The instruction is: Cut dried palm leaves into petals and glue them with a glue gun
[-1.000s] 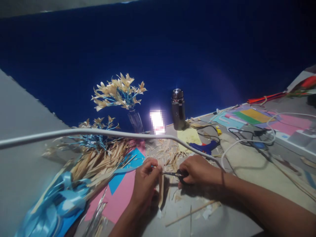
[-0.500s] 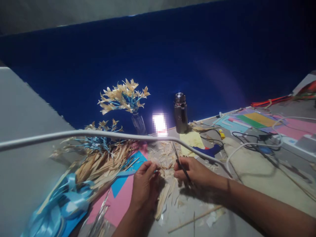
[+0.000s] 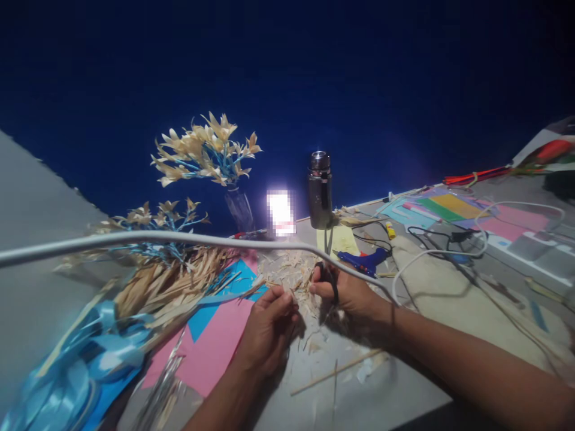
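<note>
My left hand (image 3: 273, 320) is closed in a pinch over the littered table, thumb against fingers. A small pale bit of what looks like dried husk shows at its fingertips, mostly hidden by them. Just to the right, my right hand (image 3: 348, 293) grips black-handled scissors (image 3: 333, 281), fingers in the loops and blades pointing up and away. The two hands are a short gap apart and do not touch. Pale husk scraps (image 3: 287, 266) lie beyond and between them. Left of my left hand are a pink sheet (image 3: 220, 344) and a blue sheet (image 3: 202, 320).
A white cable (image 3: 179, 237) crosses in front of the view. Behind stand husk flowers (image 3: 211, 149) in a glass bottle, a bright blurred light (image 3: 281, 212) and a dark flask (image 3: 320, 191). Blue ribbon (image 3: 67, 377) lies left, a blue glue gun (image 3: 368, 260) and power strip (image 3: 530, 257) right.
The view has tilted down and shifted a little. My right hand has turned the scissors, so their handle loops show more. The husk strip seen below my left hand earlier no longer shows there.
</note>
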Demonstrator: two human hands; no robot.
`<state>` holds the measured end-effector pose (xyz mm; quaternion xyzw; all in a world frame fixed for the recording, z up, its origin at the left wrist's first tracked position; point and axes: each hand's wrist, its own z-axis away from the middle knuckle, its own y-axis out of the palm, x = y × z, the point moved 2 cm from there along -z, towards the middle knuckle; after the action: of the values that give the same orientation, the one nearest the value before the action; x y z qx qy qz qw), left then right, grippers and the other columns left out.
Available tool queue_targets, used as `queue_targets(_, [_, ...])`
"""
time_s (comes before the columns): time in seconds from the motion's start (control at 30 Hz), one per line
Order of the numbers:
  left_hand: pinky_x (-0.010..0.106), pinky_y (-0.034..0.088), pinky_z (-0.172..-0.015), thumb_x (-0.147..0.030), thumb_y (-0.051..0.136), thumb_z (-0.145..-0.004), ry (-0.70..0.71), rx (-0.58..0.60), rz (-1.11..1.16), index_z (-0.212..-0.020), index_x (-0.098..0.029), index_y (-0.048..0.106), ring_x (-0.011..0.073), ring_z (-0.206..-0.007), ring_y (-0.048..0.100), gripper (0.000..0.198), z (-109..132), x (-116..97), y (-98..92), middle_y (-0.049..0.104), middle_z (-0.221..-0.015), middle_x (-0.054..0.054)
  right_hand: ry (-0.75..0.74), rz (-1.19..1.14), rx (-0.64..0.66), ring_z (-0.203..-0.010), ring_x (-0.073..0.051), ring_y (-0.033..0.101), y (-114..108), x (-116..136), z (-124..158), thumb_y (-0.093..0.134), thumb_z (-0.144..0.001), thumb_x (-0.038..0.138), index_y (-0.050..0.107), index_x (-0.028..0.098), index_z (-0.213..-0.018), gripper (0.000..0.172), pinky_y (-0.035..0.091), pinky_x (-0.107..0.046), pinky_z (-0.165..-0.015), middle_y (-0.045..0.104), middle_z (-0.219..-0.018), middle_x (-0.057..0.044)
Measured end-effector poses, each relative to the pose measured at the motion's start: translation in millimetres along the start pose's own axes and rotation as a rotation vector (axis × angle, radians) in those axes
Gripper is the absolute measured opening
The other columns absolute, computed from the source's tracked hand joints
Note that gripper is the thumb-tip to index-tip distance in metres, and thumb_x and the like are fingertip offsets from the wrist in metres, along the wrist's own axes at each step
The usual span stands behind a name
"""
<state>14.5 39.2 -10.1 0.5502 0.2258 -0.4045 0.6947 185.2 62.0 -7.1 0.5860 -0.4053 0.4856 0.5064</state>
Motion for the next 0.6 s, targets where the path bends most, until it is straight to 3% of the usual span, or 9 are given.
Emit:
queue_targets(0.17, [0.019, 0.049, -0.056, -0.024, 0.096, -0.054, 0.025, -0.09, -0.051, -0.073, -0.015, 0.063, 0.01, -0.057, 0.058, 0.039, -1.0, -7.6, -2.6, 0.065, -0.064, 0.0, 0.036, 0.383, 0.12, -0.067, -0.014, 0.055, -4.5, 0.0, -7.3, 0.072, -0.069, 0.022, 0.063, 0.017, -0.077, 0.013, 0.04, -0.024, -0.06, 0.063, -0.071, 0.001])
queue_targets(0.27, [0.019, 0.046, -0.052, -0.03, 0.094, -0.058, 0.096, -0.084, -0.148, -0.071, -0.017, 0.06, 0.0106, -0.055, 0.057, 0.038, 1.4, -9.3, -1.7, 0.064, -0.061, -0.001, 0.062, 0.528, 0.236, -0.064, -0.013, 0.053, -2.3, 4.3, -5.4, 0.071, -0.076, 0.03, 0.062, 0.016, -0.071, 0.018, 0.037, -0.022, -0.056, 0.062, -0.066, 0.001])
queue_targets(0.4, [0.019, 0.041, -0.051, -0.031, 0.091, -0.062, 0.179, -0.106, -0.204, -0.07, -0.017, 0.06, 0.0092, -0.052, 0.052, 0.035, 4.4, -12.4, -0.3, 0.063, -0.06, -0.002, 0.174, 0.497, 0.391, -0.056, -0.01, 0.05, 2.6, 5.8, 2.9, 0.065, -0.084, 0.036, 0.064, 0.014, -0.068, 0.028, 0.033, -0.021, -0.05, 0.062, -0.063, -0.001])
queue_targets(0.6, [0.021, 0.042, -0.052, -0.027, 0.086, -0.063, 0.217, -0.111, -0.209, -0.07, -0.019, 0.06, 0.0096, -0.052, 0.051, 0.028, 6.5, -12.6, 2.3, 0.062, -0.06, -0.003, 0.441, 0.338, 0.396, -0.045, -0.008, 0.046, 12.4, 5.1, 16.9, 0.07, -0.079, 0.033, 0.057, 0.016, -0.063, 0.026, 0.028, -0.018, -0.041, 0.056, -0.054, 0.002])
